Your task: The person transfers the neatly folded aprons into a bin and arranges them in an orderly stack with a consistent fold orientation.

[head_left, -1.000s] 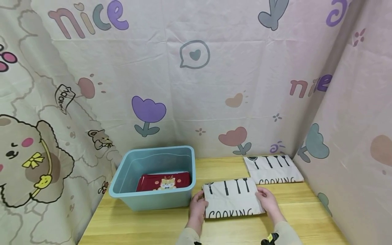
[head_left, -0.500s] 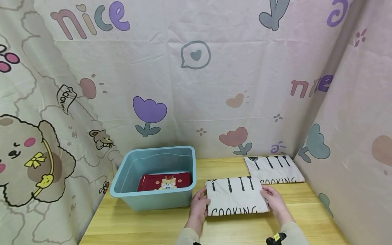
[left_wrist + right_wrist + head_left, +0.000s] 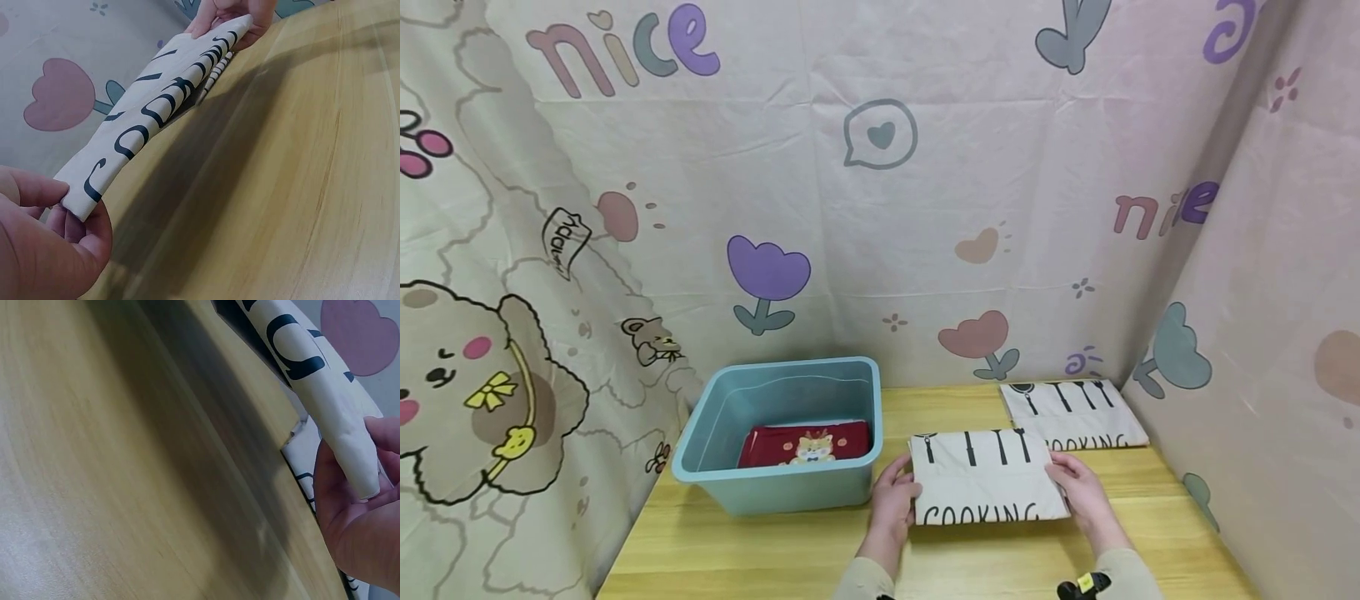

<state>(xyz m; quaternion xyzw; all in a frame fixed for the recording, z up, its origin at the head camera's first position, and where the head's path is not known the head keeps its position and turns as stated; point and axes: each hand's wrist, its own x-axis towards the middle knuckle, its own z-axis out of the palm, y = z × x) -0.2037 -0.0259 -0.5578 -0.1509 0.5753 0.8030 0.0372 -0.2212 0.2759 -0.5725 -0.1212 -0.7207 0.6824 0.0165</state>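
— Starting at the far left, seeing what?
— Seeing a pale fabric curtain (image 3: 445, 433) with a cartoon bear printed on it. Next, finding a light-blue rectangular plastic tub (image 3: 786, 493) on a light-brown wooden table (image 3: 752, 554). Inside the tub, noticing a dark red, flat folded piece (image 3: 763, 450), apparently of fabric, with a yellow-and-white animal print.
— Going on to the right, meeting what?
— Just beside the tub, meeting the bare left hand (image 3: 892, 504). Pinching with it, between thumb and fingers, the left edge of a white, rectangular folded cloth (image 3: 988, 483) with black kitchen-tool drawings and the word "COOKING".
— Holding this cloth where, exactly?
— Holding it up above the table, to the right of the tub, in the space between both hands. Seeing also a dark shadow on the wood under it, in both wrist views.
— And doing what with the bare right hand (image 3: 1081, 493)?
— Pinching the right edge of the same cloth, with thumb and bent fingers. Wearing a cream sleeve (image 3: 1126, 577) on this arm, and at the wrist a small black-and-yellow device (image 3: 1084, 586).
— Farther right, observing what?
— Observing a second white folded cloth (image 3: 1086, 417), printed in the same way, lying flat on the table behind the right hand. Reaching finally, at the right side, a pale printed curtain (image 3: 1277, 400).
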